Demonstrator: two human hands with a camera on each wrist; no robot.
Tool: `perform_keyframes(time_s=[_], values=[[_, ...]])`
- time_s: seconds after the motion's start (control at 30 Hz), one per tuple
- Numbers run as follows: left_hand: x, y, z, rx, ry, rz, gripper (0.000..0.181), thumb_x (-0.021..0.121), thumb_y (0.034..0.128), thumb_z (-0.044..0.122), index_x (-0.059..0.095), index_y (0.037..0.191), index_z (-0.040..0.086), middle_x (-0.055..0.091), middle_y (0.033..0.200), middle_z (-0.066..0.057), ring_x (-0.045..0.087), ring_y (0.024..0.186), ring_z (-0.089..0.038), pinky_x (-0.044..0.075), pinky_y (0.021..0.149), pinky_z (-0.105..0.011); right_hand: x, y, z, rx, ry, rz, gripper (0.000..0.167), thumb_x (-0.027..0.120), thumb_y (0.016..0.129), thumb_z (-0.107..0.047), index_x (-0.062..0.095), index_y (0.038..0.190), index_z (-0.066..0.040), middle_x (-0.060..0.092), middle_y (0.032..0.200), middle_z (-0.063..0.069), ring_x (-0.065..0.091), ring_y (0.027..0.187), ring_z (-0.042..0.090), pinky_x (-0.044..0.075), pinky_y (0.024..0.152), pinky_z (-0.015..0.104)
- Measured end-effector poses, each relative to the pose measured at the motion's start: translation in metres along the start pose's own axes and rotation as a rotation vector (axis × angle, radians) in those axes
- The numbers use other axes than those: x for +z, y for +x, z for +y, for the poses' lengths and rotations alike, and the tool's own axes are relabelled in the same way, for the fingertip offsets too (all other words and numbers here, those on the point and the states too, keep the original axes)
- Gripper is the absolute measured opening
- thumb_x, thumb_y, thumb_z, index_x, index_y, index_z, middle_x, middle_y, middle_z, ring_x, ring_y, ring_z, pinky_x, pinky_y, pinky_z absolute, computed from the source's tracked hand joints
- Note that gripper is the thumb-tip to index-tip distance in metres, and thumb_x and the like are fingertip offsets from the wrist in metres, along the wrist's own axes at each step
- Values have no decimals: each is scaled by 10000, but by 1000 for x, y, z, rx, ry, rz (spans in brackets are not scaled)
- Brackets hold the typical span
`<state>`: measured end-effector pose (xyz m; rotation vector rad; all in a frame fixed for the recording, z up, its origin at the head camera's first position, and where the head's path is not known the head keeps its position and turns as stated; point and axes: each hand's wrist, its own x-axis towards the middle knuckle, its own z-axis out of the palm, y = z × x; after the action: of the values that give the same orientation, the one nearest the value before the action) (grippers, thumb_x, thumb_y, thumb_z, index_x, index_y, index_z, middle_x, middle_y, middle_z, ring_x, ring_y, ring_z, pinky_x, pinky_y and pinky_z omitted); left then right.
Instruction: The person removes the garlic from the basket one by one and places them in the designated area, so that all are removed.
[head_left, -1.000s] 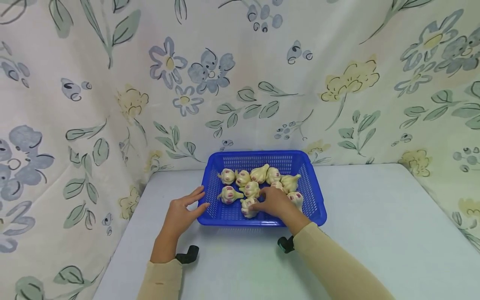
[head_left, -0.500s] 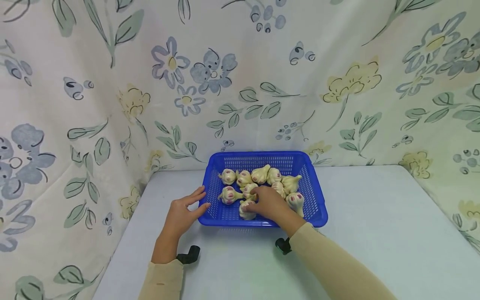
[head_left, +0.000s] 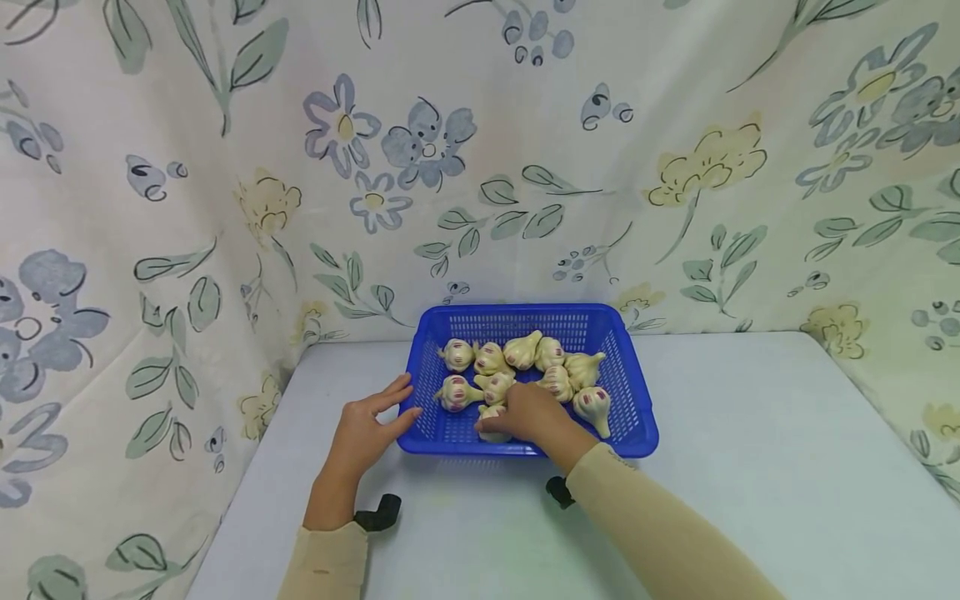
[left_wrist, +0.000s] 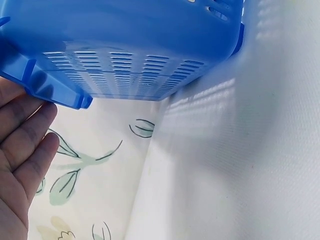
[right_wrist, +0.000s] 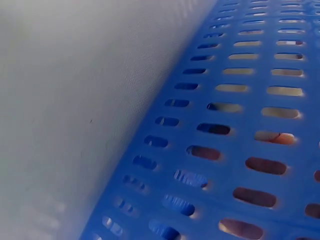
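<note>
A blue perforated plastic basket (head_left: pixel 517 309) on the white table holds several pale garlic bulbs with reddish marks. Inside its front part, my right hand (head_left: pixel 536 417) grips a garlic bulb (head_left: pixel 492 412), thumb across the near side; the hand partly covers that bulb. Just beyond it lies another bulb (head_left: pixel 495 388), close to the fingers. At the basket's left side, my left hand (head_left: pixel 365 429) has its fingers extended against the rim; the left wrist view shows straight fingers (left_wrist: pixel 37 130) touching the rim's underside. The basket wall (right_wrist: pixel 242 132) hides most of the right hand in the right wrist view.
More garlic bulbs lie along the basket's back and right, one bulb (head_left: pixel 592 407) near the right wall and one (head_left: pixel 456 393) at the left. A floral curtain (head_left: pixel 480 150) hangs behind the white table (head_left: pixel 750 450) and along its left side.
My right hand has shifted slightly left and toward the basket's front, and the gripped garlic bulb has moved a little left. My left hand has stayed at the rim.
</note>
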<state>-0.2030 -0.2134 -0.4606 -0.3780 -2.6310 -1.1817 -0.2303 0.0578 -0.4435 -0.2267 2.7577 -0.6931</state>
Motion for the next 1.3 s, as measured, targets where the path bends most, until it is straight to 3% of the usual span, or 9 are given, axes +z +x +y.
perform_keyframes(time_s=[0.1,0.17,0.27,0.33,0.5,0.7,0.87,1.0,1.3], values=[[1,0,-1,9,-2,6,465,784,849,301,679,1263,119,600,1369,15,583,1259,-251,465,1013,-451,-1,1,3,-34,53,-11,521,802,729,-568,498,617,-159,366,583,-36,429,544,150,337,508,298],[1,0,-2,16,1,11,462,785,848,299,681,1260,118,603,1364,15,588,1253,-249,467,1012,-449,-1,2,4,-68,78,-7,468,828,714,-535,564,664,-152,434,616,-54,449,573,132,369,527,293],[2,0,-3,25,4,18,460,788,846,292,683,1255,111,607,1361,9,593,1246,-251,470,1008,-448,-4,3,5,-117,123,1,417,853,705,-483,696,859,-128,595,754,-41,534,683,144,468,625,321],[3,0,-3,30,4,23,457,791,843,284,685,1252,108,609,1357,7,597,1241,-254,471,1006,-448,-5,3,5,-143,147,8,497,857,704,-466,729,1047,-129,678,922,-24,588,803,153,523,745,351],[3,0,-4,34,-3,30,451,795,841,269,688,1248,108,612,1354,12,600,1239,-249,474,1002,-440,-8,4,6,-160,221,4,685,867,696,-449,663,1273,-141,685,1125,2,611,928,166,540,849,390],[3,0,-4,60,7,40,441,793,842,257,691,1240,95,619,1347,0,604,1232,-243,478,993,-424,-12,4,8,-174,321,-12,720,886,688,-391,626,1326,-183,660,936,-36,587,833,146,512,733,327],[2,-1,-4,113,40,63,421,784,851,235,694,1228,71,624,1339,-17,613,1219,-247,486,979,-417,-13,6,9,-197,362,-3,723,890,686,-388,622,1330,-198,669,1074,-33,620,979,151,541,840,358],[2,-1,-4,115,51,62,422,773,862,245,688,1241,79,613,1354,2,605,1231,-232,485,987,-411,-13,8,9,-214,396,-1,716,888,698,-360,619,1333,-168,666,1120,-11,624,1060,182,542,893,389],[6,1,-5,135,62,79,411,760,874,211,680,1247,58,612,1359,-21,615,1215,-255,487,970,-402,-17,16,15,-240,399,-1,709,877,704,-364,624,1331,-150,663,1075,-16,613,1034,181,536,872,374]])
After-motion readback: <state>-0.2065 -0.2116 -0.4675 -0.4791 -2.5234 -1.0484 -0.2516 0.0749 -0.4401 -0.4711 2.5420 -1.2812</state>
